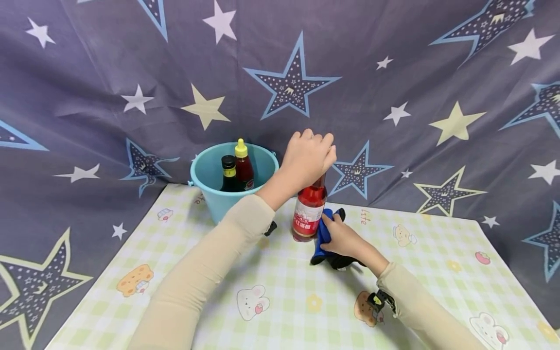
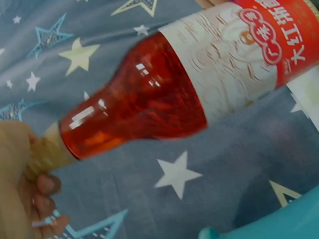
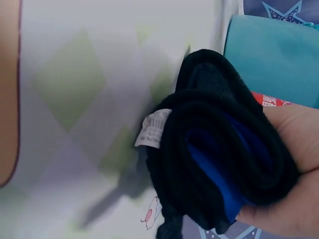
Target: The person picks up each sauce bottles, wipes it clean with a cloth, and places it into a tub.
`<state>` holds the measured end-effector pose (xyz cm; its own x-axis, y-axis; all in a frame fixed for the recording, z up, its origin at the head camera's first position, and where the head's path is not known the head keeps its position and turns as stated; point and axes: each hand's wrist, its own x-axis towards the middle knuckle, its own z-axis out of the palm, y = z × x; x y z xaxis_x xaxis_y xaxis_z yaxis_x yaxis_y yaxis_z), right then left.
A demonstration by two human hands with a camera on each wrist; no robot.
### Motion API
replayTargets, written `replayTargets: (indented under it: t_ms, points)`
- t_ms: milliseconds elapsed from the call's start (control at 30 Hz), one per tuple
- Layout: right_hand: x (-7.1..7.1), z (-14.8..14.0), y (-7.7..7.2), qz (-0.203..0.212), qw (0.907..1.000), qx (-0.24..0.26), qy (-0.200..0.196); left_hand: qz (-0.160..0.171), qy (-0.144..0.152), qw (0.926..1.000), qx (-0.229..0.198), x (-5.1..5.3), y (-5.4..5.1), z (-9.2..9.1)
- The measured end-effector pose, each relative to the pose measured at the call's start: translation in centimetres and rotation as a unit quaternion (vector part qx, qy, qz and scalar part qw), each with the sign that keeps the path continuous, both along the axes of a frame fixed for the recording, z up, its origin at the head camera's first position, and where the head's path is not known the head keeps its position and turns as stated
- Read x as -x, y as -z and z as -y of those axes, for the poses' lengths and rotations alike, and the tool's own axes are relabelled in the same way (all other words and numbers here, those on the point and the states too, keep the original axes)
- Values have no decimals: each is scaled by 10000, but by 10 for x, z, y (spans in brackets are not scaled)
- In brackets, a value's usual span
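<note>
My left hand (image 1: 308, 153) grips a glass vinegar bottle (image 1: 309, 211) by its neck from above. In the left wrist view, the bottle (image 2: 144, 94) shows clear red liquid and a red and white label with Chinese characters; fingers curl round its pale neck wrap. Whether its base touches the table cannot be told. Just right of the bottle, my right hand (image 1: 343, 237) holds a rolled blue fabric piece with black edging (image 1: 324, 233). Seen from the right wrist, this fabric piece (image 3: 219, 144) is folded in layers with a white tag (image 3: 153, 128), thumb and fingers pinching its side.
A light blue bucket (image 1: 210, 197) stands left of the vinegar bottle. Inside are a dark black-capped bottle (image 1: 228, 175) and a red bottle with a yellow nozzle cap (image 1: 243, 167). A checked cloth (image 1: 288, 311) covers the table; a star-patterned curtain (image 1: 271, 131) hangs behind.
</note>
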<state>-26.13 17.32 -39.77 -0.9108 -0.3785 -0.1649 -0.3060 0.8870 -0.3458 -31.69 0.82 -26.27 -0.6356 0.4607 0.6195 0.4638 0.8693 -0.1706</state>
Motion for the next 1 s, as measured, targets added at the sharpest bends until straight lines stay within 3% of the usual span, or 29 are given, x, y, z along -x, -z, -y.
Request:
replayTargets:
  t_ms: [200, 400, 500, 767, 1000]
  points:
    - [6, -5, -1, 138, 9999, 76, -2, -780, -856, 9932, 115, -5, 1, -16]
    - [7, -7, -2, 171, 9998, 63, -91, -1833, -1138, 9761, 266, 3, 13, -20]
    - [6, -9, -2, 179, 9997, 78, -139, -2149, -1128, 9696, 306, 8, 19, -17]
    - [5, -15, -4, 244, 9995, 121, -157, -2554, -575, 9649, 210, 18, 21, -12]
    - [6, -25, -7, 196, 9993, 195, -249, -2738, 524, 9588, 549, 28, 15, 2]
